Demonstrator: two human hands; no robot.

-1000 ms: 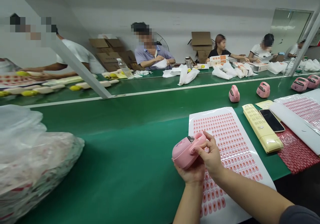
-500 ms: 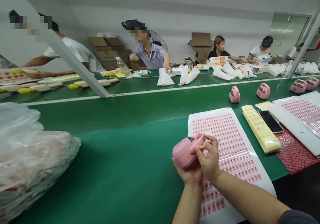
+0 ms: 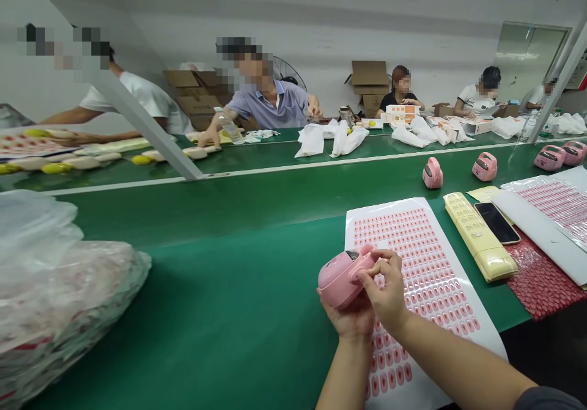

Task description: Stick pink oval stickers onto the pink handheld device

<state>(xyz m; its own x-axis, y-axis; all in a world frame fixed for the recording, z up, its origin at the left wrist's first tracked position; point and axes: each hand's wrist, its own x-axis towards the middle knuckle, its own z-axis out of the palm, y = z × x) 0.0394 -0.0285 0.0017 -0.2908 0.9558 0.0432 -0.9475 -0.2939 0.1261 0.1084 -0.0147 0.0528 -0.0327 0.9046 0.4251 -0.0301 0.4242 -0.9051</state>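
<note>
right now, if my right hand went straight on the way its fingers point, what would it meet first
The pink device, at once: the right hand appears to be touching it by the handle. The left hand cups it from below.

No text clearly readable, dark lettering on a white short-sleeved T-shirt at upper right too small, print on an orange-and-white cardboard box left of it blurred
</note>
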